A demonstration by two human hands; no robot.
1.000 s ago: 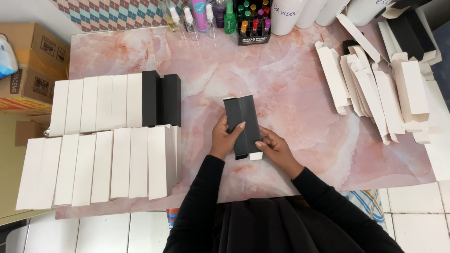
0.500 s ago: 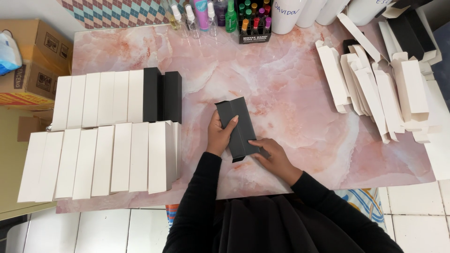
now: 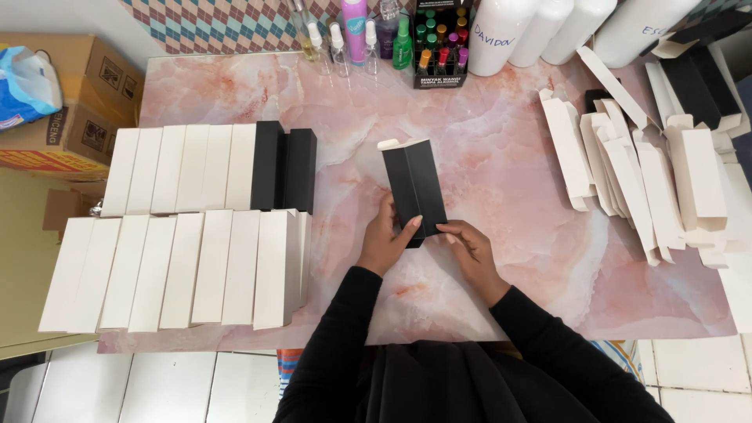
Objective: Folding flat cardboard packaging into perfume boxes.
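From my remote station I record both hands closed on one long black carton (image 3: 414, 188), which lies near the middle of the pink marbled table (image 3: 501, 149), its far end pointing away from the person and showing a pale open flap. The left hand (image 3: 385, 241) grips the carton's near end from the left side, fingers wrapped around the lower edge with the thumb on top. The right hand (image 3: 468, 249) pinches the same near end from the right, fingertips pressed against the bottom corner. I cannot tell whether the carton rests on the table or is lifted just above it. To the left I note two rows of finished boxes: the far row of white boxes (image 3: 180, 168) ends with two black boxes (image 3: 283, 168) standing side by side, touching; the near row of white boxes (image 3: 180, 270) lies just below them. To the right, well apart from the hands, a loose pile of flat unfolded white cartons (image 3: 650, 180) is spread. Along the far edge stand spray bottles (image 3: 352, 31), a black rack of small vials (image 3: 440, 43) and white containers (image 3: 548, 27). Brown cardboard boxes (image 3: 70, 102) sit beyond the table's left end
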